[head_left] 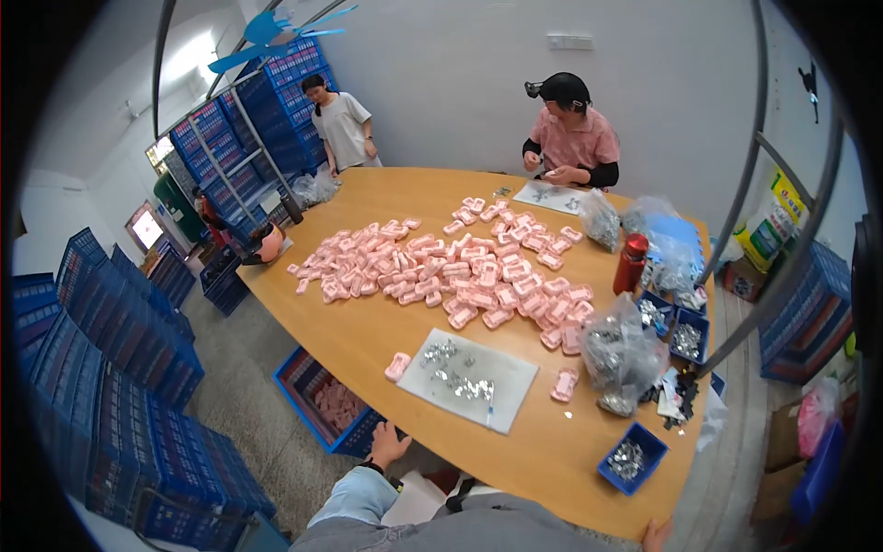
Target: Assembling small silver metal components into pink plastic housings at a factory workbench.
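Pink pieces (483, 273) are lying in a big, messy heap in the middle of the tabletop (543, 451), so, watching from far away, I am guessing that lots of work is waiting. More pink pieces are sitting in a blue crate (357, 437) below the near left edge, but I am not able to tell if those are finished or waiting for a turn.

On the near side, a white board (517, 386) is holding shiny silver bits (440, 352), and no pink piece is lying on it. One pink piece is sitting just beside its left edge, and another is lying alone to its right. A blue tray (607, 466) at the near right is holding more silver bits, so plenty are looking unused to me.

My left hand (390, 445) is resting at the near edge, by the crate, with its fingers spread and nothing in it. My right hand (656, 536) is peeking in at the near right corner; most of it is hiding, so I am not able to tell if it is wide, narrow or holding something.

On the far side, a co-worker (579, 138) is holding both hands close together near another white board (529, 196).
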A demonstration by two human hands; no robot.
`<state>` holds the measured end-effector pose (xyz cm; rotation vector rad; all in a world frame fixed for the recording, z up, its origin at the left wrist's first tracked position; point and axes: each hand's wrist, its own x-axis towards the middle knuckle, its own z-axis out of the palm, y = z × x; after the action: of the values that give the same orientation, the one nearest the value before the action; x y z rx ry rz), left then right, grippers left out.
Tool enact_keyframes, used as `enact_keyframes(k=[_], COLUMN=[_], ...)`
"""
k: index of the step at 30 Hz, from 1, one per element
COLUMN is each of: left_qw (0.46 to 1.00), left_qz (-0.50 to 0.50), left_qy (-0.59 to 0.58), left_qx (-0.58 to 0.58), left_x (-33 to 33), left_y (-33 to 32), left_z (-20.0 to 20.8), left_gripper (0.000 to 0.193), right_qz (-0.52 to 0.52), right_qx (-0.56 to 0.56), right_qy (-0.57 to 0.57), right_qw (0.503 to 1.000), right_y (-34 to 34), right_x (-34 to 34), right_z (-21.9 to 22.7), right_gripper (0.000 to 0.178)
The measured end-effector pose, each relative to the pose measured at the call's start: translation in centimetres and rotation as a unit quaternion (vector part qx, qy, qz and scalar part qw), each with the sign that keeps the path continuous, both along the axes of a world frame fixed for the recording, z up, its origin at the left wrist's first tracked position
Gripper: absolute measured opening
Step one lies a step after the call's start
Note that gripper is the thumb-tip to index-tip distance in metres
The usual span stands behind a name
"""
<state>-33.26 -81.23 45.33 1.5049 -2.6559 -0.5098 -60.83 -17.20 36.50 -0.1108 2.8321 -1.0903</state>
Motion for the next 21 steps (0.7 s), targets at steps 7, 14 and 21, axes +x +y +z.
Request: enact_keyframes(k=[7, 14, 21], left_qw=[0.996, 0.964, 0.959], left_qz=[-0.027, -0.150, -0.163], left_qy=[-0.075, -0.206, -0.207], left_qx=[0.033, 0.077, 0.099], left_x=[0.8, -0.4, -0.2], left_y=[-14.2, -18.9, -20.0], left_z=[0.4, 0.6, -0.7], left_gripper=[0.098, 0.115, 0.117], right_qz=[0.037, -0.073, -0.085], right_qx=[0.567, 0.789, 0.813], right_qy=[0.202, 0.341, 0.287], right_qw=[0.798, 0.506, 0.499], right_y=[-1.0, -1.9, -12.7], right_x=[3.3, 3.4, 4.3], right_z=[-5.9, -7.9, 2.8], right_gripper=[0.050, 0.037, 0.032])
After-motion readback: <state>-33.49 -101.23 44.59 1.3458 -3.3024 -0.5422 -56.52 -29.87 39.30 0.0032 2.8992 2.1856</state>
